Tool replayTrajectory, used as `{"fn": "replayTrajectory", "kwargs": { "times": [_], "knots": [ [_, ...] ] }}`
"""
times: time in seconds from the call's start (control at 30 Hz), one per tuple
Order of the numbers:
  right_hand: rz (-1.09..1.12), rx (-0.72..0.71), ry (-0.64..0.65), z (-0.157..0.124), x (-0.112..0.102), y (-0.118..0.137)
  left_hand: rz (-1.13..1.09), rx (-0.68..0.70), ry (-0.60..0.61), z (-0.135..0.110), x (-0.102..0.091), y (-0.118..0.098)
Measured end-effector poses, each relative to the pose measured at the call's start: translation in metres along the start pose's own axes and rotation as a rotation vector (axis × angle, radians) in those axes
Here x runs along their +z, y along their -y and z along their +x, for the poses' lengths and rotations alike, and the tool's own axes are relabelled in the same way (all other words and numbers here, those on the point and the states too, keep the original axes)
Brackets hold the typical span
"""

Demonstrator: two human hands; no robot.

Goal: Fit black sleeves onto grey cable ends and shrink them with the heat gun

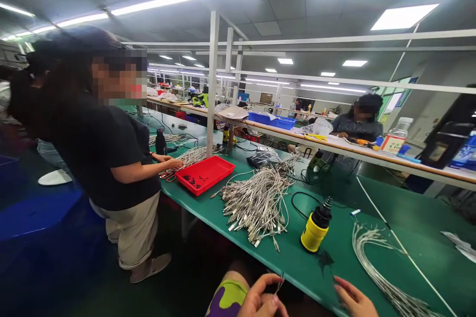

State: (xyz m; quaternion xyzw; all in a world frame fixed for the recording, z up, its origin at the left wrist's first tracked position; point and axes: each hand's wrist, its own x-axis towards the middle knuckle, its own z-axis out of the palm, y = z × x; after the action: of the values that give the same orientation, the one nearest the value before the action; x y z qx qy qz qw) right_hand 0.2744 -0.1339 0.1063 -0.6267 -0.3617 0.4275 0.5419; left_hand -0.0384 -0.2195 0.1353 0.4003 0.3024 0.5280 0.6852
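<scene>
Metal wire (279,283) sticks up from the left hand (260,302), pinched between thumb and forefinger just off the green table (334,257) edge. To its right the right hand (353,299) lies open and empty. A yellow tool (315,228) stands just beyond the pinch, with cables (256,203) farther behind.

left hand (261,301) in pinch grip; right hand (353,299) slack, fingers extended

On the table (372,237), the tray (205,174) lies left of the cable pile (260,198); the tool (316,225) stands right of it, a bundle (379,267) farther right.
</scene>
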Motion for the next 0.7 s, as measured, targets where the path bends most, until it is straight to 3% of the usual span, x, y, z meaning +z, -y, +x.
{"fn": "replayTrajectory", "kwargs": {
  "times": [0.13, 0.23, 0.33, 0.5, 0.7],
  "knots": [
    [0.21, 0.147, 0.129, -0.053, 0.025, 0.026, -0.084, -0.062, 0.034, 0.007, 0.02, -0.027],
    [0.355, 0.18, 0.156, -0.085, 0.051, 0.052, -0.186, -0.089, 0.005, 0.012, 0.042, -0.056],
    [0.609, 0.179, 0.323, -0.103, 0.071, 0.075, -0.213, -0.065, 0.026, 0.027, 0.063, -0.076],
    [0.913, 0.196, 0.355, -0.117, 0.087, 0.1, -0.276, -0.108, 0.151, 0.048, 0.083, -0.074],
    [1.045, 0.205, 0.292, -0.105, 0.086, 0.112, -0.308, -0.106, 0.315, 0.067, 0.086, -0.062]
  ]
}}
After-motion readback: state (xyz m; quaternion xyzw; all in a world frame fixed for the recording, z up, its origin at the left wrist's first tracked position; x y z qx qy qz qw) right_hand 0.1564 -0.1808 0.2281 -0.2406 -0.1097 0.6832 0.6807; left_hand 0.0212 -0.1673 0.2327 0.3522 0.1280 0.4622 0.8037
